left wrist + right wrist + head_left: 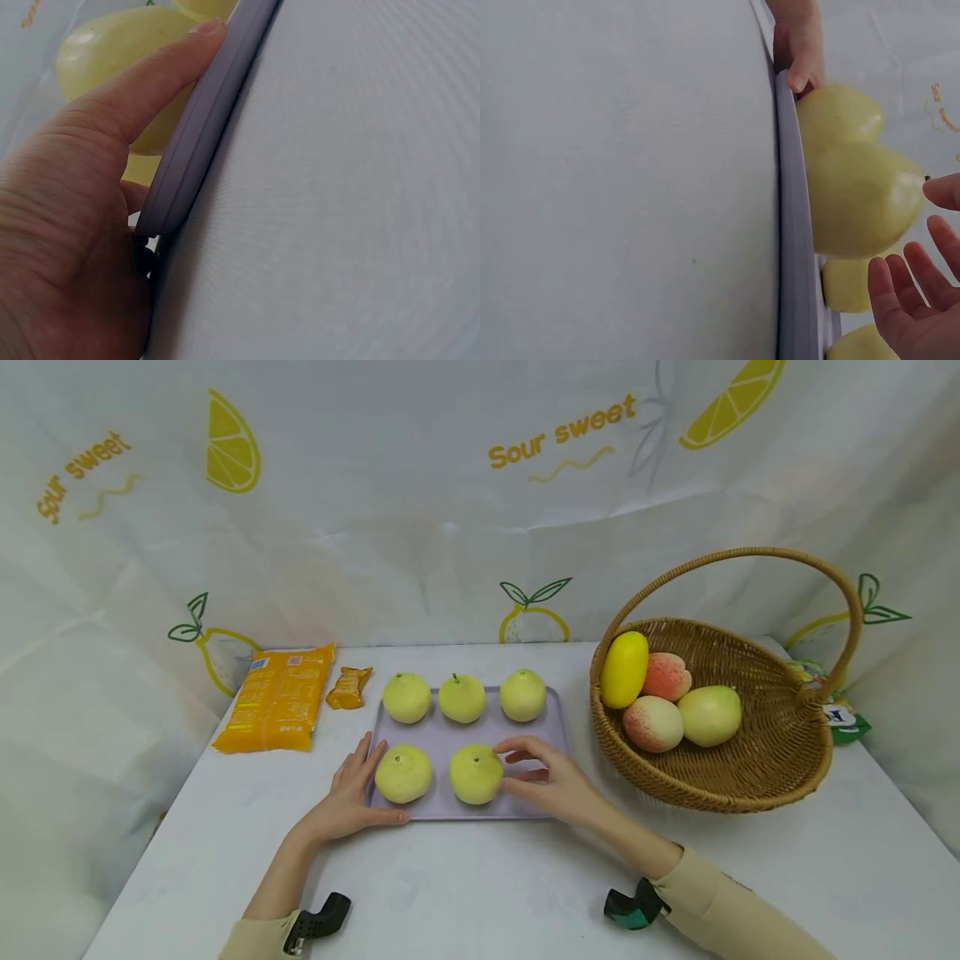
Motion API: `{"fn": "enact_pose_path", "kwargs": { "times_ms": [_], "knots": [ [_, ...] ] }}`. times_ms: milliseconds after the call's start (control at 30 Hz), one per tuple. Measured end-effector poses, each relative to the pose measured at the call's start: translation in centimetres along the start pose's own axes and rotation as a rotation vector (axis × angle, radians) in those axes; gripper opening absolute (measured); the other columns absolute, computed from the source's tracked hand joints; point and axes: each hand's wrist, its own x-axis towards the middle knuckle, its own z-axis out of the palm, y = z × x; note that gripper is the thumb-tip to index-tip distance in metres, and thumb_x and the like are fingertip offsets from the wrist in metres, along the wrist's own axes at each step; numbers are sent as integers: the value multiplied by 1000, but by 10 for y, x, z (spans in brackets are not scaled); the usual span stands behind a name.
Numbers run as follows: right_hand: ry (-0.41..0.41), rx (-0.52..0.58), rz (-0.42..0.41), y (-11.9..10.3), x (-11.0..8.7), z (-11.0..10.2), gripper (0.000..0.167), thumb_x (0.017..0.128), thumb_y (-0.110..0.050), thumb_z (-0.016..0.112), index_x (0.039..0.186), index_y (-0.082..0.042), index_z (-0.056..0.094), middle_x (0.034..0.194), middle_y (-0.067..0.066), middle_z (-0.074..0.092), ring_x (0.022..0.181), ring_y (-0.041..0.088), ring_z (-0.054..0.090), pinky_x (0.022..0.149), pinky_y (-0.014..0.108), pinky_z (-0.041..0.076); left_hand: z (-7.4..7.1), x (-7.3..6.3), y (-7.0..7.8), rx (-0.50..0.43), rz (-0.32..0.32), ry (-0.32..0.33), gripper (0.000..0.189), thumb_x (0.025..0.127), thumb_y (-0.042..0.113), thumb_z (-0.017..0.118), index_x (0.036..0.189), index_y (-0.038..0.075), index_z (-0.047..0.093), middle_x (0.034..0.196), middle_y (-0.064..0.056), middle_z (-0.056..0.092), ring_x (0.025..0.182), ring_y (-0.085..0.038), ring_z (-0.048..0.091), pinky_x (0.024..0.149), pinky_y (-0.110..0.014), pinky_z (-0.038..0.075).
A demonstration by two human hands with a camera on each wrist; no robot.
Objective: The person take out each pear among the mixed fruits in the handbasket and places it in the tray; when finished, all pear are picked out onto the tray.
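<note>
A lilac tray point(442, 741) lies on the table, bearing several round yellow-green pears in two rows. My left hand point(347, 799) rests at the tray's front left corner, its thumb point(169, 71) stretched along the front rim and its fingers along the left side. Close inside that corner sits a pear point(403, 774). My right hand point(557, 782) is at the right of the other front pear point(476, 775), fingers spread and slightly bent. In the right wrist view a gap shows between those fingertips point(881, 270) and the fruit, whose short dark stem faces the thumb.
A wicker basket point(772, 752) with a tall handle stands at the right, holding a yellow fruit, two peaches and a pear. Behind it lies a green packet point(846, 722). At the left are a large orange packet point(277, 700) and a small wrapped snack point(348, 687).
</note>
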Motion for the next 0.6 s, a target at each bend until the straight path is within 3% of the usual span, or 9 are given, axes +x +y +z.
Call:
{"fn": "enact_pose_path", "kwargs": {
  "times_ms": [267,600],
  "knots": [
    [-30,-34,-43,-18,-12,-19,14,93,-8,66,106,-7,68,105,14,67,96,20,63,85,38,54,-1,0,1,8,5,-5,118,71,46,84,157,9,12,161,-17,-13,142,-50,-13,108,-68,-6],
    [-92,-124,-128,-42,-25,-46,13,93,-6,65,102,-15,68,101,-4,68,93,16,64,82,31,54,0,-1,2,-4,10,-3,118,71,48,84,157,8,14,162,-16,-13,143,-48,-12,109,-67,-5]
  ]
}}
